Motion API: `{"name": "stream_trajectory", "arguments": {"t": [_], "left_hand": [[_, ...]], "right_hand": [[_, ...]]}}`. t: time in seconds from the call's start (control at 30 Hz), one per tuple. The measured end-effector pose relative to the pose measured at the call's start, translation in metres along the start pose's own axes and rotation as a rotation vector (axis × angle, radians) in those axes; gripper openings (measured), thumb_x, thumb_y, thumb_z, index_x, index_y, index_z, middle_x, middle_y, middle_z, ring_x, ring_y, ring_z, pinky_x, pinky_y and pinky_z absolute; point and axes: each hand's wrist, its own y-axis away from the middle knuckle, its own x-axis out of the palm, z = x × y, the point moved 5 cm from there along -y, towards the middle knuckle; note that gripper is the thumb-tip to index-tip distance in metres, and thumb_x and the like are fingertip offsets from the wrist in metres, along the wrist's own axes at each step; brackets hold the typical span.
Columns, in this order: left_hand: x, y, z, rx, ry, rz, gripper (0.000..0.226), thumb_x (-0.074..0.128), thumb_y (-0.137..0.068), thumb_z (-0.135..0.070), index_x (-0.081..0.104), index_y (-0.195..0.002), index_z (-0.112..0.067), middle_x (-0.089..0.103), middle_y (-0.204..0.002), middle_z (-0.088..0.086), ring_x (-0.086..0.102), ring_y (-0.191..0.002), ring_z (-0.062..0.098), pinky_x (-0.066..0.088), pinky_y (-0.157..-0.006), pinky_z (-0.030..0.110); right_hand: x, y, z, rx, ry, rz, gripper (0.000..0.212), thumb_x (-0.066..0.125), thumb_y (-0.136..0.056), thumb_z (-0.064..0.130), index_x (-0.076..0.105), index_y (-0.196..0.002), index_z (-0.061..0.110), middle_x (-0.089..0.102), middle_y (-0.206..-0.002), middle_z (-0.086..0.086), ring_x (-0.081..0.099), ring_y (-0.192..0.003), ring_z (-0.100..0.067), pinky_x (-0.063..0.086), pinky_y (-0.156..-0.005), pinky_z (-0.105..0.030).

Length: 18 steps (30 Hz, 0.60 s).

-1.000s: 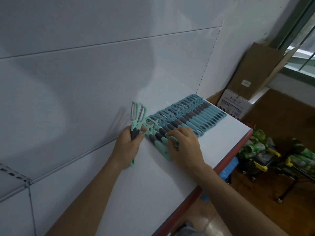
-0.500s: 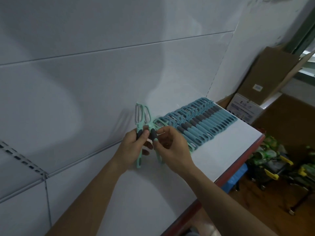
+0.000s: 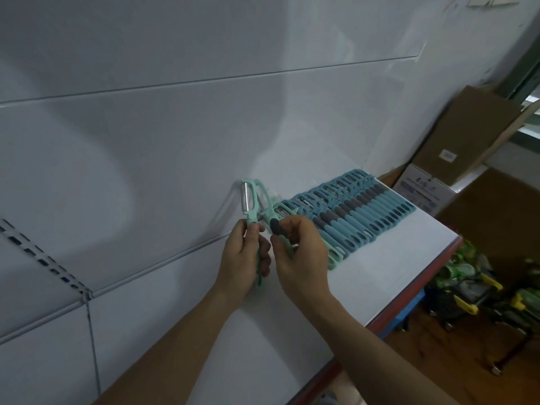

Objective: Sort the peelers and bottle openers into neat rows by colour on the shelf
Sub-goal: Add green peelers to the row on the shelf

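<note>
Left grip: the fingers of the left hand (image 3: 242,258) curl round the handle of a mint peeler (image 3: 248,200); its steel blade stands upright above the fist
Right grip: the thumb and fingertips of the right hand (image 3: 301,249) pinch a second mint peeler (image 3: 275,227) at its dark grey grip, its head beside the first one's
Hand pose: both hands are raised just over the shelf (image 3: 394,273), close together, backs to the camera, with 2 bare forearms reaching in from the bottom edge
Row: a row of peelers (image 3: 365,217) lies flat just right of the right hand, heads toward the back panel (image 3: 175,141), handles toward the front; greener near the hand, bluer farther right
Open room: bare white shelf runs from the handles to the red front edge (image 3: 409,296), and leftward under the arms
Hidden: the right hand covers the row's near end; the overlapping heads blur, so no count is possible
Beyond: a cardboard box (image 3: 467,133) and a white printed box (image 3: 420,191) sit past the shelf's right end; green packaged goods (image 3: 467,276) on the floor are indistinct
</note>
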Motion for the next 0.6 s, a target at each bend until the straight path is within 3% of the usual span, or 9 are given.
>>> {"name": "stream_trajectory", "arguments": {"t": [0.1,0.17,0.23,0.37,0.5,0.6], "left_hand": [[-0.002,0.006,-0.007,0.07,-0.008,-0.092,0.025,0.037,-0.112,-0.022,0.054,-0.103,-0.007,0.051,-0.067,0.003,0.046,-0.053,0.014,0.041,-0.046,0.025],[-0.001,0.009,-0.012,0.106,0.023,-0.109,0.023,0.037,-0.111,-0.019,0.055,-0.108,-0.004,0.058,-0.07,0.0,0.053,-0.054,0.008,0.044,-0.048,0.021],[0.001,0.01,-0.015,0.12,0.095,-0.094,0.022,0.038,-0.111,-0.016,0.055,-0.112,-0.003,0.066,-0.084,0.001,0.064,-0.068,0.006,0.051,-0.058,0.019],[0.001,0.007,-0.015,0.115,0.142,-0.114,0.021,0.04,-0.11,-0.018,0.058,-0.105,-0.01,0.069,-0.086,-0.007,0.067,-0.083,0.009,0.054,-0.071,0.021],[0.004,0.007,-0.014,0.071,0.255,-0.122,0.023,0.043,-0.11,-0.023,0.059,-0.101,-0.009,0.064,-0.088,0.003,0.063,-0.085,0.02,0.055,-0.081,0.037],[-0.002,0.003,-0.011,0.052,0.281,-0.148,0.022,0.042,-0.11,-0.025,0.059,-0.101,-0.014,0.058,-0.081,0.001,0.058,-0.075,0.016,0.054,-0.071,0.036]], "right_hand": [[0.009,0.004,0.01,0.031,-0.072,0.031,0.025,0.067,-0.091,-0.001,0.057,-0.106,0.017,0.061,-0.094,0.001,0.061,-0.079,0.0,0.046,-0.062,-0.009],[0.015,0.005,0.009,0.155,-0.227,0.051,0.023,0.067,-0.094,0.006,0.058,-0.111,0.019,0.066,-0.092,0.002,0.066,-0.075,-0.007,0.054,-0.06,-0.02],[0.018,0.006,0.009,0.166,-0.222,0.06,0.022,0.067,-0.096,0.012,0.061,-0.113,0.024,0.068,-0.094,0.008,0.068,-0.081,-0.012,0.058,-0.066,-0.03],[0.017,0.014,0.019,-0.008,-0.022,-0.004,0.03,0.069,-0.093,0.007,0.06,-0.111,0.03,0.061,-0.1,0.012,0.059,-0.091,-0.007,0.047,-0.075,-0.017],[0.022,0.025,0.009,0.128,-0.29,-0.035,0.017,0.061,-0.097,0.013,0.061,-0.112,0.021,0.065,-0.099,0.006,0.064,-0.09,-0.018,0.057,-0.07,-0.04],[0.018,0.021,0.008,0.217,-0.43,-0.043,0.013,0.058,-0.1,0.003,0.061,-0.107,0.014,0.064,-0.088,0.007,0.063,-0.078,-0.017,0.053,-0.065,-0.032]]}}
